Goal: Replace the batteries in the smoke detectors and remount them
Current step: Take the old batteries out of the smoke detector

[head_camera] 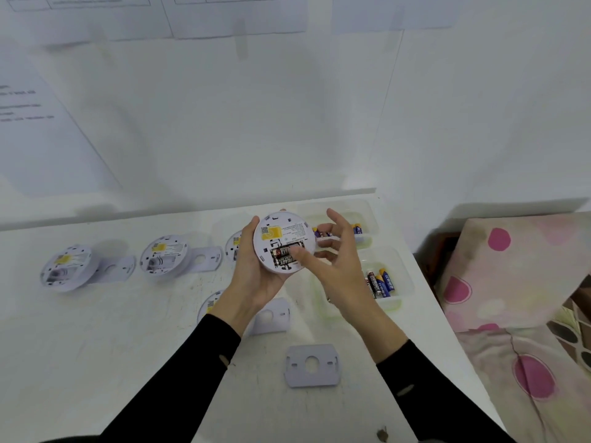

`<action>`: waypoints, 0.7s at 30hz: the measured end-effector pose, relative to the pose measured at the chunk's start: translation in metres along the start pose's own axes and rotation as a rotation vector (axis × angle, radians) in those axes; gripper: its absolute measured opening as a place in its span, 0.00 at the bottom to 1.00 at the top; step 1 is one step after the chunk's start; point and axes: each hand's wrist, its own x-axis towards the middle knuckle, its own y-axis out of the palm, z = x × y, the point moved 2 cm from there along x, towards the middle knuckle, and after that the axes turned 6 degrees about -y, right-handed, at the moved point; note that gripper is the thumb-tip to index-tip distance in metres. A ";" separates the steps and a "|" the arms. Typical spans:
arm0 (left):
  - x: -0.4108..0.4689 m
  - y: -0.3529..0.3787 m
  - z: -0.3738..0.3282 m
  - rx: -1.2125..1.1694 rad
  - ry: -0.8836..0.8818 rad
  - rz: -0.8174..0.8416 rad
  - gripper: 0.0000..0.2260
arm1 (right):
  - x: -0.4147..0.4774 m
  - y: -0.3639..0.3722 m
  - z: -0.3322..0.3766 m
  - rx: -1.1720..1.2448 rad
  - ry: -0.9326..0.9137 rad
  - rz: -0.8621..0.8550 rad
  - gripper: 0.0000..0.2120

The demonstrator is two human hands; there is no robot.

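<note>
Head view: left hand (256, 282) grips one smoke detector (281, 228), two batteries (283, 255) seated; right hand (342, 266), fingers spread, thumbs them; four more detectors (68, 266) and four mounting plates (311, 366) lie on counter (96, 330).

Bare table (80, 362) front-left gives room; mounting plate (311, 366) and battery tray (404, 294) block the right.

Long black sleeves, snug, ending at the wrists: left sleeve (179, 372), right sleeve (431, 388). One small pale slit-like mark on each forearm. The left hand (256, 276) and right hand (339, 266) are bare.
</note>
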 end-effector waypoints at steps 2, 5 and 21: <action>-0.005 -0.006 -0.003 -0.036 0.022 0.009 0.27 | -0.020 -0.012 -0.002 -0.121 -0.174 0.035 0.22; -0.012 -0.017 -0.007 -0.099 0.059 0.002 0.29 | -0.055 -0.025 -0.020 -0.421 -0.348 0.382 0.12; -0.048 -0.031 0.006 -0.227 0.084 -0.019 0.26 | -0.098 -0.038 -0.059 -0.625 -0.202 0.675 0.25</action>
